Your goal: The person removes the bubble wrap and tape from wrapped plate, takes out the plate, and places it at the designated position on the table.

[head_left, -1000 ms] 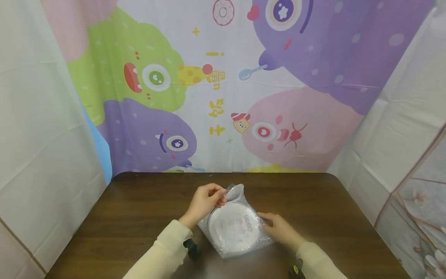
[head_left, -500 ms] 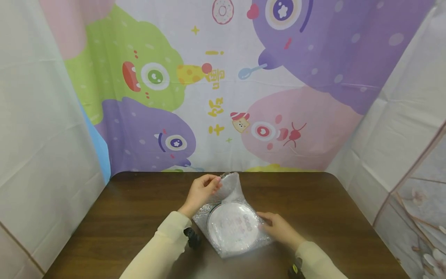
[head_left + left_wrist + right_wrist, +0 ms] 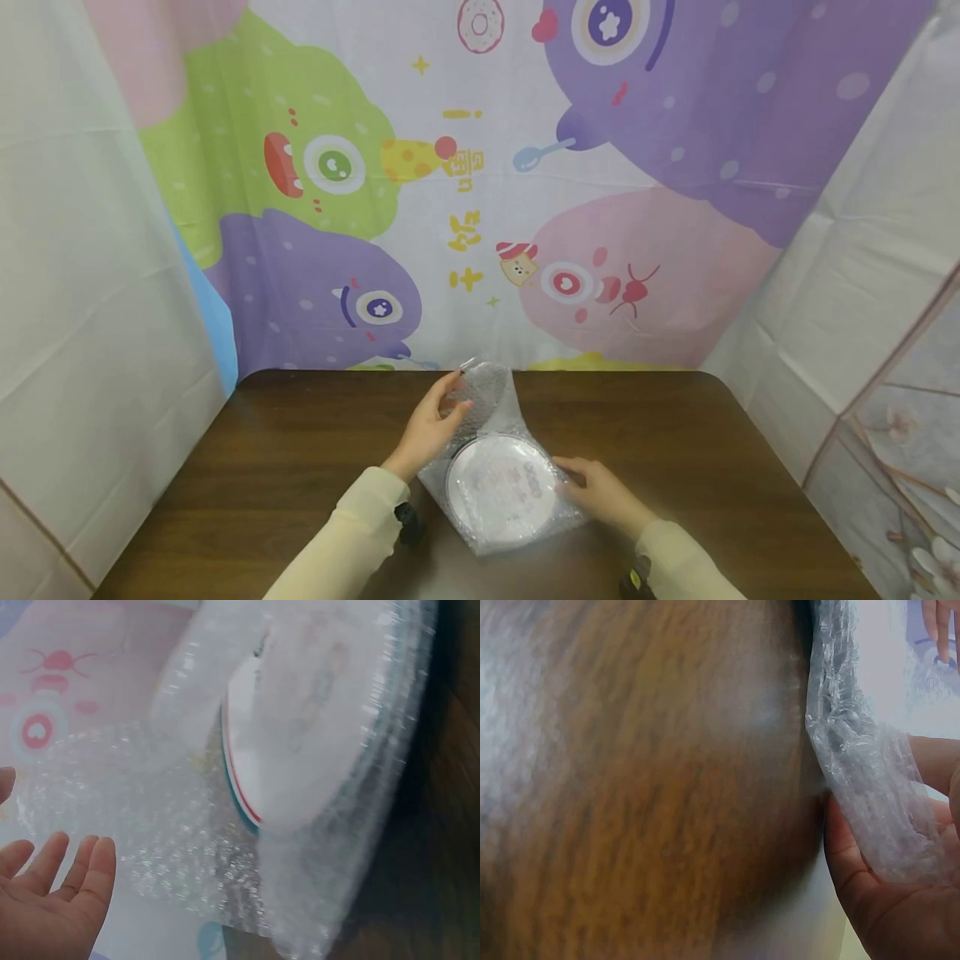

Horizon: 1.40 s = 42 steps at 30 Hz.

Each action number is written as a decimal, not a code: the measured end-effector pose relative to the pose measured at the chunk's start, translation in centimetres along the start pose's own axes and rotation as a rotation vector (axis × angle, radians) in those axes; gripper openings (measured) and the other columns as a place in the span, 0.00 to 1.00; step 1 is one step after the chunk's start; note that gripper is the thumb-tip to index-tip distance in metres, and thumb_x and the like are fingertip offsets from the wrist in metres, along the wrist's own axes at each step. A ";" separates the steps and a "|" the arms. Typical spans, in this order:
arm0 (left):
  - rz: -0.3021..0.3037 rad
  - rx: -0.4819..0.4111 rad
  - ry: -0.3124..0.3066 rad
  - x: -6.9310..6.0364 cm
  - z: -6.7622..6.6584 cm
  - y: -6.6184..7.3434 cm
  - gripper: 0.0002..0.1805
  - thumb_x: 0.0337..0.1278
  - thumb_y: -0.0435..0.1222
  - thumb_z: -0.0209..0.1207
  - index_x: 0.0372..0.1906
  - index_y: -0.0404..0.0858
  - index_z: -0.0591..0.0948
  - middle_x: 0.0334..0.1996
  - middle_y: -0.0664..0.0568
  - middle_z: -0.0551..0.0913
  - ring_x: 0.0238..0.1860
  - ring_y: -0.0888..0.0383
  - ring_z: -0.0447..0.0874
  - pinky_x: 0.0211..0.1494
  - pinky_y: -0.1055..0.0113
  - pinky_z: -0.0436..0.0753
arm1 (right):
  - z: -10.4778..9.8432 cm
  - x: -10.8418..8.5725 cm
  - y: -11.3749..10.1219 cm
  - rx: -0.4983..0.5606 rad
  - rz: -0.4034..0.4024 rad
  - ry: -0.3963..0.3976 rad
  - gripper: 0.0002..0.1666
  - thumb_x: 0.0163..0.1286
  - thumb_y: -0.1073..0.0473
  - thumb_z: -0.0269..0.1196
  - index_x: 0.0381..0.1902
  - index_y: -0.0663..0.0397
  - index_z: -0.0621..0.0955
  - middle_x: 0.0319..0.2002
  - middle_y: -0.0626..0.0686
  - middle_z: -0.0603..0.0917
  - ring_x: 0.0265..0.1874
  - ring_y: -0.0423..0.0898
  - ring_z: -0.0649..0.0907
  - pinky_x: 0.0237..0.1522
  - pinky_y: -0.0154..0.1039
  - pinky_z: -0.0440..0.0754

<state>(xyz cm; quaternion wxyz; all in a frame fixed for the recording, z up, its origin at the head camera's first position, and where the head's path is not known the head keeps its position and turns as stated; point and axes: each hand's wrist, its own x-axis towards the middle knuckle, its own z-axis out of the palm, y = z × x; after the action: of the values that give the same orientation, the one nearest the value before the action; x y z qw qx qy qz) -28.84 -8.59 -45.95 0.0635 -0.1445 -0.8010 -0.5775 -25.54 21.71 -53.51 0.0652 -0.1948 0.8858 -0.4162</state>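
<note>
A round white plate (image 3: 504,490) lies inside clear bubble wrap (image 3: 487,400) near the table's middle; a red line and teal rim show on the plate (image 3: 244,750) in the left wrist view. My left hand (image 3: 432,429) is at the wrap's raised upper flap, fingers spread and loosely bent, pinching nothing. Beside the flap, the left hand (image 3: 56,900) appears apart from the bubble wrap (image 3: 165,832). My right hand (image 3: 607,497) grips the wrap's right edge; close up, the right hand (image 3: 892,900) has the bubble wrap (image 3: 885,817) between thumb and fingers.
The dark wooden table (image 3: 300,467) extends around the package. Behind its far edge hangs a curtain (image 3: 480,333) printed with cartoon monsters, and pale cloth hangs at both sides.
The wrap's upper flap has unfolded away toward the table's far edge. My left hand moved up with it, then let go and spread its fingers. My right hand stays in place.
</note>
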 end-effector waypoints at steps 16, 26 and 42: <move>-0.130 0.324 -0.308 -1.4 1.3 -2.6 0.53 0.56 0.54 0.65 0.78 0.39 0.49 0.79 0.44 0.46 0.78 0.39 0.44 0.76 0.37 0.52 | 0.1 0.0 -0.1 0.014 0.017 -0.002 0.30 0.67 0.56 0.64 0.64 0.63 0.74 0.61 0.69 0.77 0.61 0.68 0.75 0.62 0.64 0.72; -0.210 0.406 -0.362 -1.7 1.5 -3.7 0.56 0.54 0.54 0.66 0.77 0.34 0.49 0.79 0.37 0.44 0.77 0.32 0.40 0.74 0.31 0.48 | 0.0 0.0 -0.2 0.009 0.010 -0.001 0.30 0.66 0.56 0.64 0.64 0.64 0.75 0.61 0.69 0.77 0.61 0.69 0.75 0.63 0.65 0.71; -0.208 0.514 -0.397 -0.9 1.8 -5.1 0.54 0.51 0.58 0.65 0.74 0.29 0.58 0.74 0.31 0.57 0.76 0.33 0.48 0.77 0.39 0.52 | 0.1 0.1 -0.1 0.002 0.004 0.011 0.30 0.65 0.57 0.65 0.63 0.64 0.75 0.60 0.69 0.78 0.61 0.68 0.76 0.62 0.65 0.72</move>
<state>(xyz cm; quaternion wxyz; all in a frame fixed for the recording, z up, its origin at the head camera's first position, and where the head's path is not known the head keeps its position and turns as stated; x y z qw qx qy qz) -29.41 -8.55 -51.36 -0.1184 -0.1509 -0.9275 -0.3208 -25.56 21.57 -53.53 0.0613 -0.1907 0.8861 -0.4181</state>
